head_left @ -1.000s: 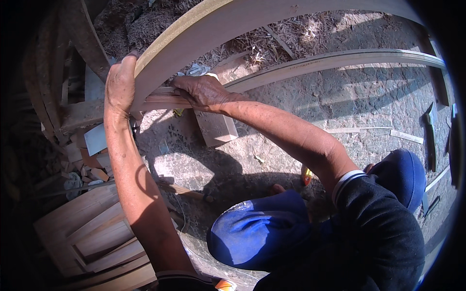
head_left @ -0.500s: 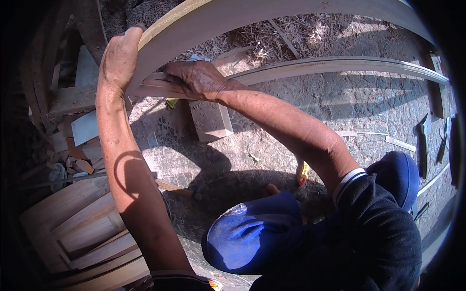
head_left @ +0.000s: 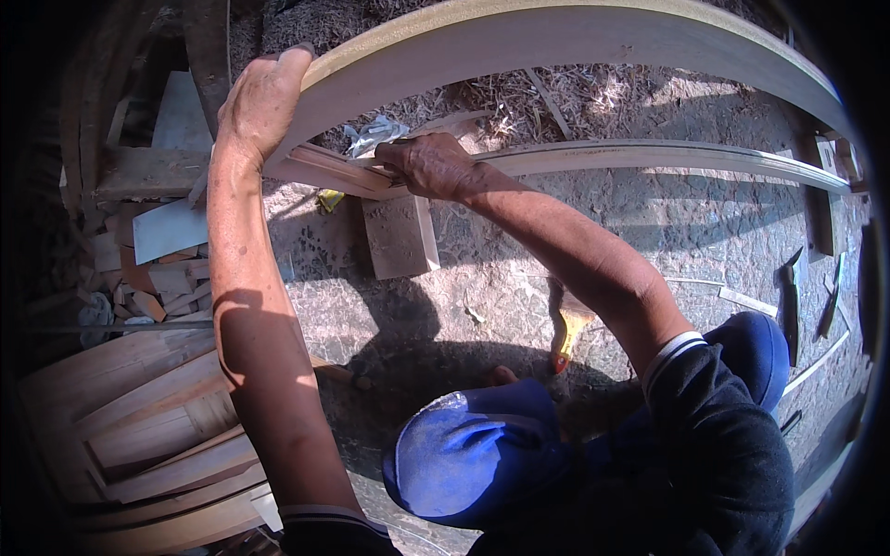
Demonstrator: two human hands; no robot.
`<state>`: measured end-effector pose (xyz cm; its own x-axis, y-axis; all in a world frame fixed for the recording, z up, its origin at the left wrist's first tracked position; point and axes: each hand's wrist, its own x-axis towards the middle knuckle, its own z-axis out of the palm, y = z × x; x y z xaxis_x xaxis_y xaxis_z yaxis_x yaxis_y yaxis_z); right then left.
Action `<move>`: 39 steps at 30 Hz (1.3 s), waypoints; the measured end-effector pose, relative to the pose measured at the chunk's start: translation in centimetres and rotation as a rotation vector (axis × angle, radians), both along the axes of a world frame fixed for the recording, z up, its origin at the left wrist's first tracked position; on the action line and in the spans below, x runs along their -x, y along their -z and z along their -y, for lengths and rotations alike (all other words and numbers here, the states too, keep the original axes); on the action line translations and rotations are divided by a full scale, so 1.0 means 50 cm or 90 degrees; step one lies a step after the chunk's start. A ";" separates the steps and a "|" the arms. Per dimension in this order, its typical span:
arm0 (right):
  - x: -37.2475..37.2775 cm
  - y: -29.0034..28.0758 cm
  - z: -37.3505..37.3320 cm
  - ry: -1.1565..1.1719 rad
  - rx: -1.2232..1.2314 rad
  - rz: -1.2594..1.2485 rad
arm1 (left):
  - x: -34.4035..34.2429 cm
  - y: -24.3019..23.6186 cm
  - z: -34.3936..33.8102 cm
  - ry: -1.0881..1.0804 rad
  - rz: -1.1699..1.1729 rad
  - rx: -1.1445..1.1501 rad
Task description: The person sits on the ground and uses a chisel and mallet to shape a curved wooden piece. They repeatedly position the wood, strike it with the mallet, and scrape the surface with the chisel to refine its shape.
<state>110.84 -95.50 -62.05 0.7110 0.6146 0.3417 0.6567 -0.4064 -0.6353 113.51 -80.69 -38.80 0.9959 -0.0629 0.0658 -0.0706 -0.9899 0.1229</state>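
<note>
My left hand [head_left: 264, 107] is closed over the left end of a long wooden board [head_left: 575, 46], which stands on edge with its pale edge upward. The fisheye bends it into an arc. My right hand [head_left: 431, 167], with fingers curled, rests on a lower grooved wooden rail [head_left: 640, 157] that runs along the near side of the board. Whatever my right fingers hold, if anything, is hidden. Under the left part of the rail sits a squared wooden block [head_left: 399, 236].
A paintbrush [head_left: 567, 338] with a yellow handle lies on the rough floor near my knees. Wood offcuts [head_left: 153, 278] and stacked wooden panels [head_left: 158, 417] fill the left side. Shavings [head_left: 491, 102] cover the ground beyond the rail. Dark-handled tools [head_left: 797, 296] lie at right.
My right hand has slid to the right along the rail. My left hand keeps its hold on the board; the whole view has shifted slightly.
</note>
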 end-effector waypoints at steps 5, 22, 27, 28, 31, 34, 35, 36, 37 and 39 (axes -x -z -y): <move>-0.010 0.006 0.015 -0.041 0.211 0.031 | 0.000 0.002 -0.001 0.000 0.011 0.026; -0.014 -0.140 -0.017 -0.119 0.489 0.112 | 0.005 0.006 0.007 0.004 0.030 0.026; -0.045 -0.179 0.056 -0.108 0.627 0.258 | 0.009 0.001 0.009 -0.036 -0.027 0.017; -0.044 -0.172 0.065 -0.118 0.541 0.246 | 0.009 -0.001 0.011 -0.044 -0.026 0.027; -0.031 -0.127 0.072 -0.111 0.397 0.169 | 0.011 -0.002 0.015 -0.041 -0.002 0.038; -0.027 -0.070 0.066 -0.064 0.287 -0.041 | 0.012 -0.001 0.016 -0.037 0.001 0.045; -0.026 -0.050 0.063 -0.058 0.278 -0.021 | 0.011 0.001 0.016 -0.049 -0.005 0.040; -0.024 -0.028 0.053 -0.029 0.276 -0.003 | 0.011 0.002 0.014 -0.039 0.005 0.041; -0.022 -0.006 0.044 0.015 0.253 0.046 | 0.010 0.004 0.013 -0.045 0.008 0.042; -0.026 0.036 0.031 0.049 0.248 0.064 | 0.007 0.007 0.010 -0.043 0.019 0.045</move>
